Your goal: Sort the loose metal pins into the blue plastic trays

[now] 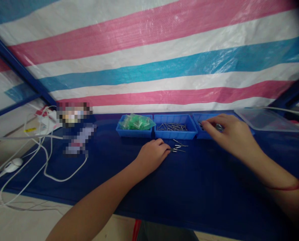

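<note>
Several thin metal rivets [181, 146] lie loose on the blue tabletop. My left hand [154, 152] rests beside them, fingers bent together, its fingertips touching the ends of a few. Right behind them stands a blue bin [176, 135] holding more thin metal rivets [172, 127]. Over the right-hand blue bin [199, 117] hovers my right hand [229, 132], thumb and fingers curled. Shiny metal parts [219, 127] show by its palm; whether they are in the hand or the bin I cannot tell, and its fingertips are partly hidden.
A left blue bin [134, 133] holds a clear bag of green parts [136, 122]. At the right lies a translucent plastic lid [267, 119]. White cables [61, 180] loop across the table's left side, near a white device [14, 165]. A striped sheet [149, 73] hangs behind.
</note>
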The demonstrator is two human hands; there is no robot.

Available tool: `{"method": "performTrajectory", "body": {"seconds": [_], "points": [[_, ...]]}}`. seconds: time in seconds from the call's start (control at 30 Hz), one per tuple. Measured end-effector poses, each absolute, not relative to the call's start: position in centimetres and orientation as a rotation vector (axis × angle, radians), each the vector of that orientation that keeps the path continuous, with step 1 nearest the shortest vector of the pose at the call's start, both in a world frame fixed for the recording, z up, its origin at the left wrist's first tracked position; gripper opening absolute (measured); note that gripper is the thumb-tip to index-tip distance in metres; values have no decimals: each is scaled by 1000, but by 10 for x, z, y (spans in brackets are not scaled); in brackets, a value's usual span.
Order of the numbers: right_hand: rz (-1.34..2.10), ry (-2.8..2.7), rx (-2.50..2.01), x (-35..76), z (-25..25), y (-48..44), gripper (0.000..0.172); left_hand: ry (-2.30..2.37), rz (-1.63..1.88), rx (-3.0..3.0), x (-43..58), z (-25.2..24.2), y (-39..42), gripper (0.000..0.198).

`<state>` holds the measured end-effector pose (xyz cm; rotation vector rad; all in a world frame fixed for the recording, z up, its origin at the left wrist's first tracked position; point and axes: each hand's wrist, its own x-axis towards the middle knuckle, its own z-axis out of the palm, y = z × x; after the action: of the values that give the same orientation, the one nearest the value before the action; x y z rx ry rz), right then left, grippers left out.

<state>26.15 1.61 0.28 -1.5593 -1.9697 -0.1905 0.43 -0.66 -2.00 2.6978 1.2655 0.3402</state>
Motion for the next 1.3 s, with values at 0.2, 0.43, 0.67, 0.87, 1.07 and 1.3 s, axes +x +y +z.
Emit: {"method": "performTrajectory", "body": {"seconds": [0.2, 0.43, 0.67, 0.87, 1.07, 1.3], "points": [[-2, -2221, -1182, 222, -7, -6, 20, 1272, 430, 2665, 3, -21, -4, 26], [395, -2145, -1036, 210, -12, -13, 18, 1095, 786, 2402, 8, -19, -8, 23], [546, -2024, -1032, 205, -10, -17, 16, 1066, 922, 2077, 13, -24, -9, 20], [590, -1955, -1056, 203, -13, -19, 13, 995, 940, 2049, 18, -23, -12, 23], [519, -2018, -969, 201, -12, -20, 10, 973, 858, 2087, 18, -24, -11, 20], [439, -2062, -946, 205, -10, -19, 9, 1005, 943, 1978, 15, -27, -7, 23]]}}
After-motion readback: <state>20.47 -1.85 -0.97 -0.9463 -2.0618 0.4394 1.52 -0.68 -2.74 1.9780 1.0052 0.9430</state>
